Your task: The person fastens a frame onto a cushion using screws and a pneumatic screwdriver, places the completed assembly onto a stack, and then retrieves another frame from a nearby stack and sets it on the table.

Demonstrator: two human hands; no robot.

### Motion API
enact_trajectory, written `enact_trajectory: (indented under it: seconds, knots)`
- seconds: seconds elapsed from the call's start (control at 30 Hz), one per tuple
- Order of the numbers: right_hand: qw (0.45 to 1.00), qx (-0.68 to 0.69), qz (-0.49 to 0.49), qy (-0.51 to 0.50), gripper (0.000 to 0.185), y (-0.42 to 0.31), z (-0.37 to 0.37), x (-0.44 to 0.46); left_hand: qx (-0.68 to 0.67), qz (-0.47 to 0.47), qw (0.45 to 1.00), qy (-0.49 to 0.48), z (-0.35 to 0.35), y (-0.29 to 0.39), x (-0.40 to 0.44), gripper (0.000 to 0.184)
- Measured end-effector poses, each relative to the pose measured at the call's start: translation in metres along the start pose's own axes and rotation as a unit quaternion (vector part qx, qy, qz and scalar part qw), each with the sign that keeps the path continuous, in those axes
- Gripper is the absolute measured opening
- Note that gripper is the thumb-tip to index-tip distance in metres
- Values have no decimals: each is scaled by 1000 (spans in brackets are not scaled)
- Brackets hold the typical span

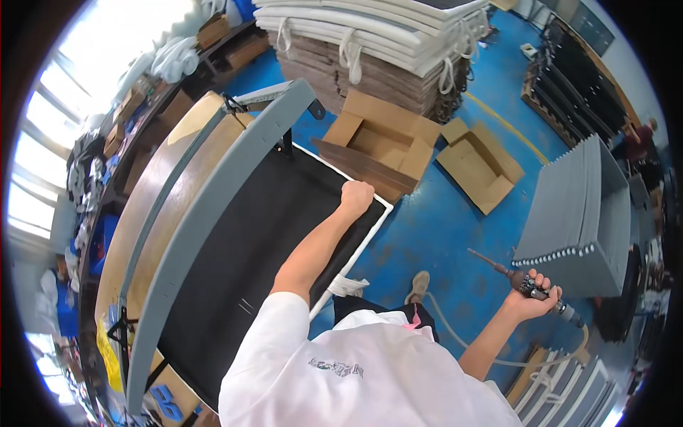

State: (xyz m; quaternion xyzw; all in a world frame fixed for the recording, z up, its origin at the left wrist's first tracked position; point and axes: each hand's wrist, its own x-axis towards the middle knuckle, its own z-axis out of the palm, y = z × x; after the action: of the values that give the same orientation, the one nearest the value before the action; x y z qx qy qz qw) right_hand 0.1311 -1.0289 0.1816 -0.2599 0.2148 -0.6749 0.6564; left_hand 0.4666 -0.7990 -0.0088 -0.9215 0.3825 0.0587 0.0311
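Left: tabletop (pixel 181 146) under the work, grey frame (pixel 203 203) running along the black panel (pixel 245 245). Panel lies flat, likely so we can reach its upper face. Our left hand (pixel 358 198) is near its white-edged corner, fingers closed on the border, probably to steady it. Boxes (pixel 388 144) sit just past that corner. Our right hand (pixel 533 302): fingers wrapped around the driver (pixel 525 285), held clear of the panel, hose (pixel 533 364) looped slack, presumably to avoid snagging.
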Motion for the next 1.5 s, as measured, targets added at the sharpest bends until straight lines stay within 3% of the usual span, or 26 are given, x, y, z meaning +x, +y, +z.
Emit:
enact_trajectory:
  seconds: [0.23,0.43,0.47,0.53,0.57,0.6,0.63,0.67,0.7,0.8,0.83,0.93,1.13,1.2,1.27,1.3,1.43,1.5]
  knots:
    - [993,-13,102,-63,11,72,36,104,-127,-23,990,49,8,52,-76,16]
    - [979,-23,156,-130,14,133,81,169,-151,-59,975,-151,-18,143,-192,12]
    - [976,-15,163,-142,16,143,88,171,-179,-98,956,-209,-23,154,-203,13]
    - [967,-3,195,-161,18,160,106,163,-352,-269,895,-51,-29,183,-215,15]
    - [959,4,209,-193,18,168,113,156,-530,-346,773,-46,-49,185,-207,18]
    - [948,12,222,-226,18,175,120,150,-532,-359,766,-39,-46,192,-204,18]
    - [934,24,238,-265,20,186,125,145,-785,-387,470,114,-38,196,-199,18]
    - [928,26,249,-275,20,192,133,135,-901,-338,94,255,-29,200,-193,17]
    - [911,42,266,-312,21,197,143,120,-895,-310,69,314,-25,202,-181,15]
    - [868,65,309,-383,25,205,170,76,-884,-341,57,315,-23,204,-147,15]
    - [849,74,324,-411,25,208,176,63,-879,-349,85,313,-24,201,-138,14]
    - [809,81,344,-469,28,223,195,22,-879,-323,81,341,-22,173,-120,15]
    - [762,61,291,-576,32,251,217,-42,-879,-294,72,369,-9,112,-108,10]
    - [745,47,297,-596,30,258,224,-60,-883,-284,98,360,-4,98,-108,12]
    - [773,29,284,-567,31,269,225,-81,-899,-246,53,358,-4,87,-104,17]
    - [770,27,294,-565,31,270,224,-90,-883,-270,37,381,-7,89,-98,18]
    - [674,82,395,-619,29,277,224,-113,-861,-272,-64,425,4,82,-84,22]
    - [651,81,416,-630,29,280,220,-125,-854,-217,-71,468,2,76,-80,22]
